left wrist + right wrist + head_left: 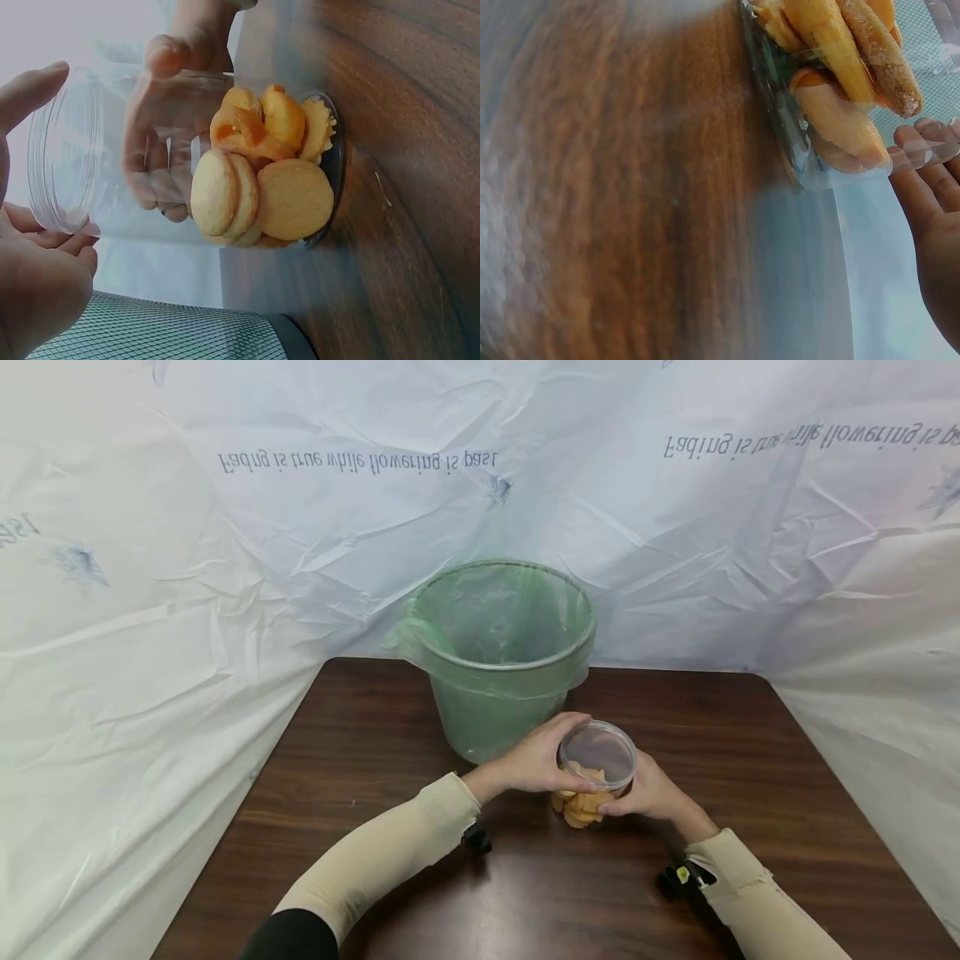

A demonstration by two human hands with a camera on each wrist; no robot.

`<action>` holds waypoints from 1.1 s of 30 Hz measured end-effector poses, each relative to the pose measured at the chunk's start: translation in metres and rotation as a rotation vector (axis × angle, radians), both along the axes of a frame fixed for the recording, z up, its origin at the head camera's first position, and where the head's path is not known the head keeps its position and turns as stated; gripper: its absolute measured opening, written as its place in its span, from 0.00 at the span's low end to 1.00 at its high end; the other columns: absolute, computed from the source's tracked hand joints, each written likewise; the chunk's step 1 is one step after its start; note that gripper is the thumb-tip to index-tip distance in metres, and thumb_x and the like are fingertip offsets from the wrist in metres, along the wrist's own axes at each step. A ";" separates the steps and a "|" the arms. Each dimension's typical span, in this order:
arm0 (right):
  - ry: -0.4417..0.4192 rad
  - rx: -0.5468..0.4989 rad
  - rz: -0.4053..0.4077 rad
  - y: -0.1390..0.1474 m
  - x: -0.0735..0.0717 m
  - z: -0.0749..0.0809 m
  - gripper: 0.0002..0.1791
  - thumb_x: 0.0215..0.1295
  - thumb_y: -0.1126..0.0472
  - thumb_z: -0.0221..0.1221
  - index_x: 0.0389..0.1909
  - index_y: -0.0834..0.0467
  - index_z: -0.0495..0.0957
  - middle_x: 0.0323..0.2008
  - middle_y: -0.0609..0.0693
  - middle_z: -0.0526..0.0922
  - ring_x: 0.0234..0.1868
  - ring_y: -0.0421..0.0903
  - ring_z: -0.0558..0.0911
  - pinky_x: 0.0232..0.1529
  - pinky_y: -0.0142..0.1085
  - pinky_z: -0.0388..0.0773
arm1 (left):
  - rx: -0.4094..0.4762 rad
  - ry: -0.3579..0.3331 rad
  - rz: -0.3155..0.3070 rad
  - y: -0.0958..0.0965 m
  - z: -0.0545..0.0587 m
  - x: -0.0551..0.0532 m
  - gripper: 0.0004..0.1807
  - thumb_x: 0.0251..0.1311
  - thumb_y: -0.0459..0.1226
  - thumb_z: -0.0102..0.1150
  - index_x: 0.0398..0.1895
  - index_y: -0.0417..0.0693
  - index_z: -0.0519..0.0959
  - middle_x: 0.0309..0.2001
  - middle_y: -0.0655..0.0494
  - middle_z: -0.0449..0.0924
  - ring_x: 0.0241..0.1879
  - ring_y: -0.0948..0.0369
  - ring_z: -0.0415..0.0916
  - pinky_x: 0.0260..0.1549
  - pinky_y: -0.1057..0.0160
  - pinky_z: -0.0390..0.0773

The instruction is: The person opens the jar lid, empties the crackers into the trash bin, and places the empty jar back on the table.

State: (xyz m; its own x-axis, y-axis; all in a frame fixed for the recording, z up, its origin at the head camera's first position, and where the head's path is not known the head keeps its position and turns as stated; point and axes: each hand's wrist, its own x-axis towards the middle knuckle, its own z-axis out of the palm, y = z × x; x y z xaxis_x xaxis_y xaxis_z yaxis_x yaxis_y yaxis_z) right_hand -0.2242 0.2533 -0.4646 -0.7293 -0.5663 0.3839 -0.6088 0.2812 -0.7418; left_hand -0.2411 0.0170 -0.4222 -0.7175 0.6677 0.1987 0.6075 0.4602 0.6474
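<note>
Grip: left hand (536, 762) and right hand (651, 789) both wrapped round a clear jar (112, 165), cookies (296, 201) at its bottom, near the bag-lined bin (487, 718) | step, I judge: steadying the jar; next move calls for even pressure | right wrist view crops the jar; I can't tell whether it touches the bench (337, 777)

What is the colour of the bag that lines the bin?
The bag is pale green and see-through; it shows best in the head view.

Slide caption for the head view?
Left hand and right hand hold a jar of cookies near a lined bin.
</note>
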 end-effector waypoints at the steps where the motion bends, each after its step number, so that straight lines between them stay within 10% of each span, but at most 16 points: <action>1: 0.001 0.002 -0.002 0.001 0.000 0.000 0.53 0.29 0.69 0.80 0.62 0.75 0.64 0.52 0.70 0.77 0.50 0.66 0.76 0.55 0.33 0.74 | -0.002 -0.001 0.007 0.001 0.000 0.001 0.54 0.46 0.54 0.74 0.74 0.50 0.57 0.70 0.56 0.61 0.65 0.60 0.65 0.62 0.62 0.69; 13: 0.018 0.034 -0.040 0.018 -0.011 -0.034 0.56 0.27 0.65 0.82 0.65 0.65 0.65 0.54 0.60 0.79 0.52 0.56 0.78 0.55 0.28 0.71 | 0.026 0.018 0.121 0.011 -0.001 0.018 0.55 0.43 0.54 0.76 0.72 0.47 0.59 0.69 0.55 0.63 0.64 0.58 0.67 0.61 0.62 0.70; 33: 0.063 0.045 -0.030 0.023 -0.007 -0.035 0.55 0.25 0.67 0.81 0.62 0.71 0.66 0.51 0.66 0.79 0.49 0.62 0.78 0.54 0.31 0.72 | 0.063 0.011 0.313 0.029 0.000 0.044 0.55 0.40 0.55 0.77 0.71 0.46 0.61 0.68 0.53 0.66 0.64 0.57 0.68 0.61 0.60 0.71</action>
